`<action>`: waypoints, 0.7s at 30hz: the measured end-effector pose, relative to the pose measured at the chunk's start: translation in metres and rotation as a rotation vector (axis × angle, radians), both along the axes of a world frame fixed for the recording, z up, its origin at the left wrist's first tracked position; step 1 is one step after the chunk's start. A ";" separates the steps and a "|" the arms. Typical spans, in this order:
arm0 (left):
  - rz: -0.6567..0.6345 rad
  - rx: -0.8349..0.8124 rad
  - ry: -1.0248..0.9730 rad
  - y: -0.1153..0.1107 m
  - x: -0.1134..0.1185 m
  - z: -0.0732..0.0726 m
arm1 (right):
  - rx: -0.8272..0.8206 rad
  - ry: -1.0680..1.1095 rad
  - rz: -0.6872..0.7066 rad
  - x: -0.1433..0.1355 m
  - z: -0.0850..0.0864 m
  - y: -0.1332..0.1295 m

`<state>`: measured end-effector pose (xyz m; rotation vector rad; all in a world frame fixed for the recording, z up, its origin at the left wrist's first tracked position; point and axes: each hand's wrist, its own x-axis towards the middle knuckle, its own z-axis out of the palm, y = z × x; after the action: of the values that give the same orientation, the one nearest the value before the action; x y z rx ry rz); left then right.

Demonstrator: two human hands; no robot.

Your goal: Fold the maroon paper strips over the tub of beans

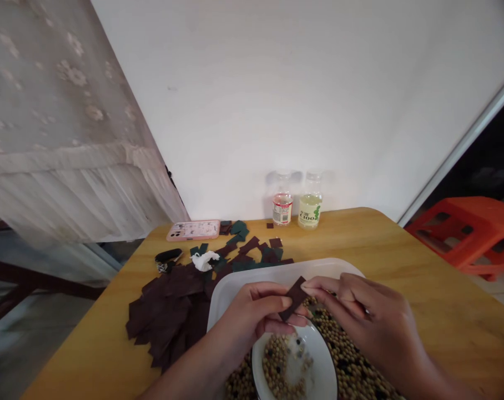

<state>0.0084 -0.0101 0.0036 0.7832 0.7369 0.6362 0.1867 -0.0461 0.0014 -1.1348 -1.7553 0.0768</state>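
Between the thumb and fingers of my left hand [262, 308] is a small dark brown rectangular piece [292, 300], flat like cloth or leather. My right hand [364, 314] pinches at its upper right corner with thumb and forefinger; whether a bead or something else sits in that pinch is too small to tell. Just below the hands stands a white bowl [327, 355] with some tan and a few dark beads in it. The bowl rests in a white tray [222, 291] filled with many gold-brown and black beads [352, 355].
A heap of dark brown pieces [172, 305] lies left of the tray. Behind it are green and brown scraps [239, 228], a crumpled tissue [205, 260], a black key holder [169, 255] and a pink phone [193, 230]. Two bottles [310, 208] stand by the wall; an orange stool [472, 228] is at right.
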 end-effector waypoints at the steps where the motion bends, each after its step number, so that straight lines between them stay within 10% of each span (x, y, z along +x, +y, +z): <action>1: 0.003 0.001 -0.003 0.000 0.000 0.000 | 0.001 0.003 0.000 0.000 0.000 0.000; 21: -0.018 0.034 0.000 -0.001 0.000 0.000 | 0.019 0.008 0.023 -0.006 0.006 -0.002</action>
<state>0.0081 -0.0115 0.0041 0.8204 0.7195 0.6343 0.1810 -0.0485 0.0075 -1.0994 -1.7589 0.0778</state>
